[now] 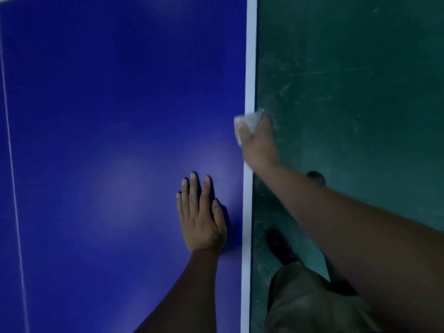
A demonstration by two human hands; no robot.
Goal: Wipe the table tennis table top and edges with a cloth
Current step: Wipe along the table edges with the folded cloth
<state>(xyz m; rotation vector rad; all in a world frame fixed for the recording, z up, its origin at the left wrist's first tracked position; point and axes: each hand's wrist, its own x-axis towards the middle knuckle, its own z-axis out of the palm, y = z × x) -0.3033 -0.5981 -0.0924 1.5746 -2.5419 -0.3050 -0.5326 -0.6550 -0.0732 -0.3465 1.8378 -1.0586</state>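
Note:
The blue table tennis table top (108, 116) fills the left of the head view, with a white stripe (249, 68) running along its right edge. My right hand (258, 143) grips a small white cloth (249, 120) and holds it against that edge, wrapped over the stripe. My left hand (201, 212) rests flat on the blue top beside the edge, fingers straight and spread.
A thin white line (12, 164) crosses the top at the far left. Right of the table lies a scuffed green floor (348, 80). My legs in dark trousers (307, 299) and dark shoes (281, 246) stand close to the table edge.

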